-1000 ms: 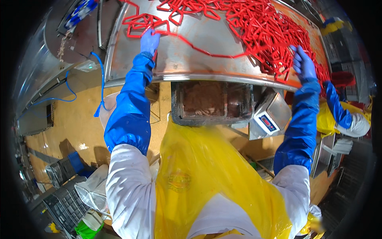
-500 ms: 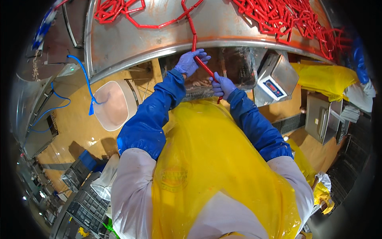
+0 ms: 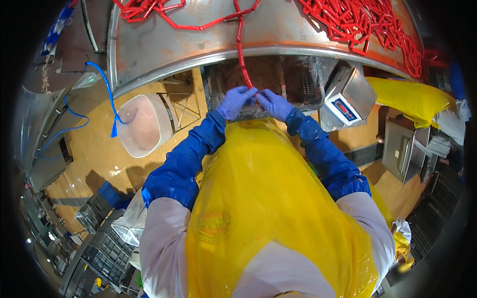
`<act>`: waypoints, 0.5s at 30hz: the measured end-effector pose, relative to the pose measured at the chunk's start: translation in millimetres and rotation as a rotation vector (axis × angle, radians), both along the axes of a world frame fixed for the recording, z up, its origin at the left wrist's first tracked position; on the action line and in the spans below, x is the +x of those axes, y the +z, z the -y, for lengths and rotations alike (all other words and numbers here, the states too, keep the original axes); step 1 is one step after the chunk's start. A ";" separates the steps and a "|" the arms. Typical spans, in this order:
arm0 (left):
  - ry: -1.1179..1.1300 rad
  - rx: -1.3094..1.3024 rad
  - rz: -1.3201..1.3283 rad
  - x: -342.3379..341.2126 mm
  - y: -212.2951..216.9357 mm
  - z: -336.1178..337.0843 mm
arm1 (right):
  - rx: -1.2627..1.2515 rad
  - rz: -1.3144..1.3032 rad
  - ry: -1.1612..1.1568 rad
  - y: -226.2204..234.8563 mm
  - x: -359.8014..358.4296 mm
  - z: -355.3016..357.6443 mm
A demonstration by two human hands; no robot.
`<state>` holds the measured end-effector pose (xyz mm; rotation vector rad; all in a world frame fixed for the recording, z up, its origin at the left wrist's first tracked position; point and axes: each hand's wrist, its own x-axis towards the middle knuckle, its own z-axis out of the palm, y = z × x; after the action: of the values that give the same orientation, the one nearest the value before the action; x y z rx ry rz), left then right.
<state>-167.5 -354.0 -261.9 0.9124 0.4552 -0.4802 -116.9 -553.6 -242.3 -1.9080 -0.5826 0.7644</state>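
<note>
Pinching red link strand (image 3: 241, 52) between closed fingertips: person's left hand (image 3: 236, 102), right hand (image 3: 276, 104), nearly touching | strand: crossing near edge of metal table (image 3: 198, 42) | right: heaped red links (image 3: 360, 25)

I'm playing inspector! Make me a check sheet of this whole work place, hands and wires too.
Surface: metal table, reddish smears on it.
Work things: red strand hanging over the table edge; red heap on the table's right.
Clutter: dark crate by the table's near edge, scale to its right.
Hands: left hand and right hand, gloved, fingertips meeting on the strand.
Cables: blue cord or hose hanging by the pale tub.
Surroundings: tan floor, another person's yellow apron at right.
</note>
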 end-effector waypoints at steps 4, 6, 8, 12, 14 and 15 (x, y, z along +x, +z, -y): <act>-0.152 0.423 0.103 37.4 43.5 -35.3 | 0.102 -0.402 -0.240 3.6 -1.2 4.5; -0.045 1.048 0.398 80.4 41.3 -93.8 | 0.163 -0.695 -0.452 13.9 15.3 19.8; 0.175 1.766 0.665 118.3 33.5 -167.4 | 0.435 -0.872 -0.542 26.6 57.1 54.6; -0.194 2.354 0.472 154.0 70.3 -198.8 | 0.616 -0.889 -0.618 80.2 103.8 54.9; -0.533 2.321 0.474 168.4 63.7 -208.4 | 0.563 -0.911 -0.524 107.7 110.6 24.8; -0.703 2.242 0.511 174.4 56.1 -210.7 | 0.542 -0.935 -0.489 111.5 112.1 10.3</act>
<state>6.9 -143.3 -205.9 3.3208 -0.0329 -0.1301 -4.8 -563.9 -130.8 -0.9582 0.2475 0.9367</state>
